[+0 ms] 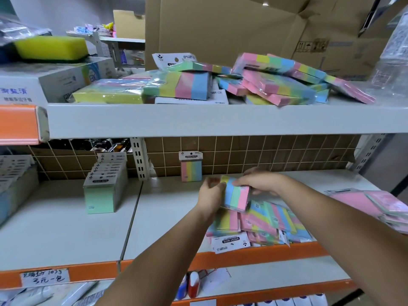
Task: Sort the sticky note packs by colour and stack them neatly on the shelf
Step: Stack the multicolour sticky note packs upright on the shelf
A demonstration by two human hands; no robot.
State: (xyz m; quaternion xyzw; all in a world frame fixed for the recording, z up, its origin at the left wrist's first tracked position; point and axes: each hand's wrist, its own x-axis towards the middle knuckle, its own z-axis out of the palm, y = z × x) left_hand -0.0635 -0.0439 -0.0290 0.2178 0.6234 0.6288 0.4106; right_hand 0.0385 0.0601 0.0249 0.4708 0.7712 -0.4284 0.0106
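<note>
Both my hands hold one striped sticky note pack (236, 193) above the middle shelf (159, 217); my left hand (209, 195) grips its left edge and my right hand (260, 182) pinches its top right. Below it lies a loose pile of striped packs (265, 224) at the shelf's front. One striped pack (191, 166) stands upright against the back grid. A row of green packs (103, 191) stands at the left. Pink packs (375, 202) lie at the right.
The upper shelf (198, 120) carries a jumble of striped packs (276, 82), a yellow sponge (50, 48) on white boxes and large cardboard boxes (231, 25) behind. An orange price rail (254, 255) edges the middle shelf; bottles show on the shelf below.
</note>
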